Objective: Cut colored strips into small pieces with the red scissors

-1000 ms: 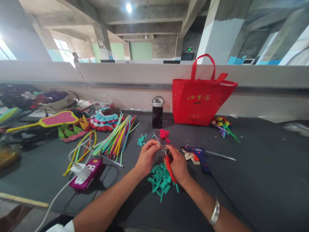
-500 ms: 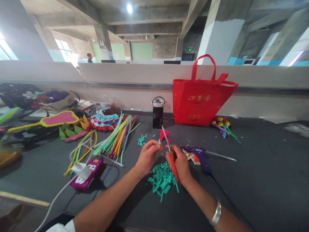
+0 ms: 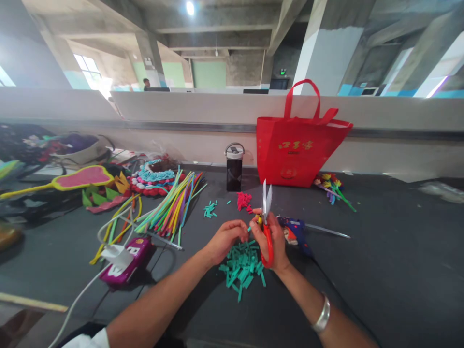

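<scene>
Scissors held over a heap of teal strips

Scissors (image 3: pixel 266 221) are held in the right hand (image 3: pixel 276 245), the red loops wrapped by the fingers, the blades slightly parted and pointed away. They are judged stiff and fairly light, best gripped by the loops, since the edges are likely sharp. Below the hands, a heap of teal strips (image 3: pixel 242 267) is spread on the dark tabletop (image 3: pixel 391 270); these are judged very light, soft and easily scattered, best pinched singly. One teal bit (image 3: pixel 249 229) is seen between the fingertips of the left hand (image 3: pixel 226 240) and the right thumb; the left fingers are curled inward, but how tightly they are closed, or which hand has the bit, cannot be told.

Behind, a red bag (image 3: pixel 300 157) is stood. To the left, a bundle of coloured stems (image 3: pixel 174 205) is laid. A glue gun (image 3: pixel 299 233) is partly hidden by the right hand, so rightward movement is likely hampered. Beyond, a flask (image 3: pixel 234 175) is stood, with red clippings (image 3: pixel 244 200) and teal clippings (image 3: pixel 210 210) scattered nearby.
</scene>
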Demonstrator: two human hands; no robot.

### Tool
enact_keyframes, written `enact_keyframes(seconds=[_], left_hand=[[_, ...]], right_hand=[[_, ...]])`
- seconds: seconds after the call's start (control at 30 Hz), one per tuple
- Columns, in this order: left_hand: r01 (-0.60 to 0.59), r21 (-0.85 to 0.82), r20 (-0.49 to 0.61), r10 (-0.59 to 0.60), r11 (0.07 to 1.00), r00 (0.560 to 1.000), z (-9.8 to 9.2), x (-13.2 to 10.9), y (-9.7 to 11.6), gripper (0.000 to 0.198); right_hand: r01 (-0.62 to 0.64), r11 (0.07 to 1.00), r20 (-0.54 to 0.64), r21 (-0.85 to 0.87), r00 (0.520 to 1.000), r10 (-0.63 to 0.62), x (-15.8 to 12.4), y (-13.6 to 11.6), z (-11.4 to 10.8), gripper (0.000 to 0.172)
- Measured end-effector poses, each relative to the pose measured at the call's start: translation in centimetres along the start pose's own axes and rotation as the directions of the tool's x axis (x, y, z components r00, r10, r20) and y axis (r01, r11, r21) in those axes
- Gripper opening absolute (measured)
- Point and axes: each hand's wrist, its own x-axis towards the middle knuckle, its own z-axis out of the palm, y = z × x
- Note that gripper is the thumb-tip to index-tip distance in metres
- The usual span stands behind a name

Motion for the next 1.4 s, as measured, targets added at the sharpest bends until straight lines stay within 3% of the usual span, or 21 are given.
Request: enact_keyframes(seconds=[0.1, 0.23, 0.37, 0.5, 0.6, 0.73, 0.87, 1.07, 1.4], left_hand=[[-0.041, 0.077, -0.054, 0.046, 0.996, 0.997, 0.0, 0.0, 0.1, 0.006], [-0.143, 0.293, -0.155, 0.195, 0.945, 0.968, -0.1, 0.2, 0.3, 0.012], [-0.226, 0.586, -0.106, 0.351, 0.778, 0.930, -0.3, 0.2, 0.0, 0.009], [-0.215, 0.669, -0.095, 0.369, 0.711, 0.925, -0.3, 0.2, -0.4, 0.007], [-0.159, 0.578, -0.165, 0.305, 0.800, 0.938, -0.2, 0.2, -0.3, 0.006], [-0.168, 0.185, -0.286, 0.217, 0.968, 0.933, -0.1, 0.3, 0.1, 0.006], [-0.240, -0.091, -0.332, 0.197, 0.967, 0.922, 0.0, 0.2, 0.7, 0.007], [-0.295, -0.176, -0.357, 0.218, 0.939, 0.908, 0.7, 0.0, 1.3, 0.009], [-0.296, -0.135, -0.351, 0.233, 0.946, 0.907, 0.8, -0.1, 0.8, 0.012]], right_hand=[[0.010, 0.997, -0.038, -0.070, 0.999, -0.013, 0.2, 0.2, -0.2, 0.026], [0.012, 0.990, -0.095, -0.143, 0.995, -0.026, 0.6, 0.5, -0.4, 0.027], [0.026, 0.978, -0.094, -0.208, 0.995, -0.046, 0.6, 0.8, -0.3, 0.027], [0.016, 0.976, -0.059, -0.219, 0.998, -0.029, 0.3, 0.8, -0.1, 0.027], [0.029, 0.968, -0.051, -0.251, 0.998, -0.044, 0.1, 0.6, -0.1, 0.027], [0.057, 0.936, -0.039, -0.349, 0.996, -0.075, 0.1, 0.5, -0.1, 0.029], [0.085, 0.896, 0.072, -0.435, 0.996, -0.060, -0.2, 1.4, 0.5, 0.033], [0.189, 0.809, 0.169, -0.557, 0.979, -0.112, -0.8, 1.9, 1.3, 0.044], [0.155, 0.786, 0.168, -0.599, 0.984, -0.066, -1.1, 1.2, 1.2, 0.039]])
